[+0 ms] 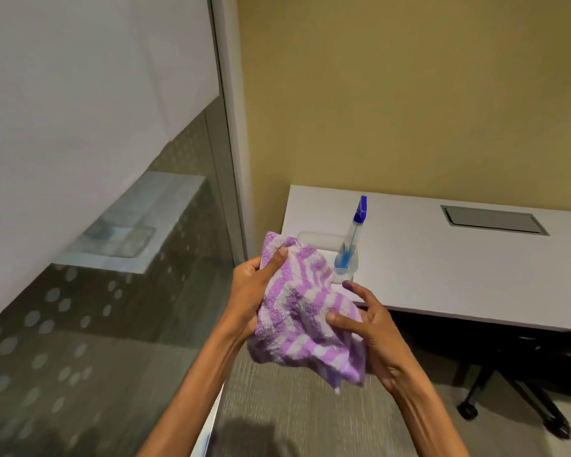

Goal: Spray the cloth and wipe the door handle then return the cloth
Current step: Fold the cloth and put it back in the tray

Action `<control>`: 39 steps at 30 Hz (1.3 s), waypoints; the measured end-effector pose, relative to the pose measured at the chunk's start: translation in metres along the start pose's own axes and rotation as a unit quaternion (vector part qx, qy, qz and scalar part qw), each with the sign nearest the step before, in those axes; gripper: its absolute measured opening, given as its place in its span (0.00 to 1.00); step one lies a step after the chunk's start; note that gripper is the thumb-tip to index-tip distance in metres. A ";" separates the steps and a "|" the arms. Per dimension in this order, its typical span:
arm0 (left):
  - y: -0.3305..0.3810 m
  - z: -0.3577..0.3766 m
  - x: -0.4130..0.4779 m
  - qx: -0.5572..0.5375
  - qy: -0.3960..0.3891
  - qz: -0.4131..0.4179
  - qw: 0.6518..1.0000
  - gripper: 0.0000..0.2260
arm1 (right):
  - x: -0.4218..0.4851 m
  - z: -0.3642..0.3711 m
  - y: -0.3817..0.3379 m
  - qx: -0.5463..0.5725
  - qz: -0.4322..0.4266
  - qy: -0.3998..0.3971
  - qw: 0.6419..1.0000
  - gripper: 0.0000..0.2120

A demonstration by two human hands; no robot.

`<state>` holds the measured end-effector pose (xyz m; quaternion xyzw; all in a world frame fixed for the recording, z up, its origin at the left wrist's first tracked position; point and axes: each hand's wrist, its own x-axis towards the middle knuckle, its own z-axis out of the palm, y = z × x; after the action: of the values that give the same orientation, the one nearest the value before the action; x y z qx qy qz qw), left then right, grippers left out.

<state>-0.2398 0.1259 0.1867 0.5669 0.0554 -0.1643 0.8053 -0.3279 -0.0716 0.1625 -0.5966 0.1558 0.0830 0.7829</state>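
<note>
A purple and white striped cloth (pixel 305 311) is bunched up in front of me, in the air just short of the table's near left corner. My left hand (pixel 254 291) grips its upper left part, thumb pressed on top. My right hand (pixel 366 328) holds its lower right side, thumb on the fabric and fingers spread behind it. A clear spray bottle (pixel 351 240) with a blue nozzle stands upright in a small clear tray (pixel 315 239) on the white table (pixel 442 275), just beyond the cloth. No door handle is in view.
A glass wall (pixel 89 324) with frosted dots and a metal frame fills the left side. A yellow wall stands behind the table. A grey cable hatch (pixel 493 219) is set in the tabletop. A black chair base (pixel 515 404) with castors stands under the table on grey carpet.
</note>
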 end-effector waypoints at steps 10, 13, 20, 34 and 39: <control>-0.034 -0.010 0.055 0.136 -0.093 -0.140 0.976 0.60 | 0.049 -0.035 -0.034 -0.088 -0.118 0.074 0.986 0.21; -0.023 0.005 0.073 0.177 -0.126 -0.076 0.973 0.57 | 0.071 -0.058 -0.047 -0.138 -0.112 0.050 0.983 0.25; -0.005 0.034 0.107 0.424 -0.102 0.125 0.891 0.26 | 0.117 -0.090 -0.077 -0.367 -0.127 0.017 0.921 0.28; 0.007 0.034 0.166 0.280 -0.134 0.068 0.948 0.34 | 0.152 -0.102 -0.089 -0.314 -0.124 -0.050 0.940 0.14; -0.017 0.015 0.193 0.233 -0.231 -0.151 0.933 0.39 | 0.171 -0.090 -0.075 -0.209 -0.098 -0.014 0.973 0.14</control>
<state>-0.0649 0.0678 0.1238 0.6697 -0.0869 -0.4188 0.6071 -0.1563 -0.1886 0.1506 -0.7584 0.0644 0.0451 0.6470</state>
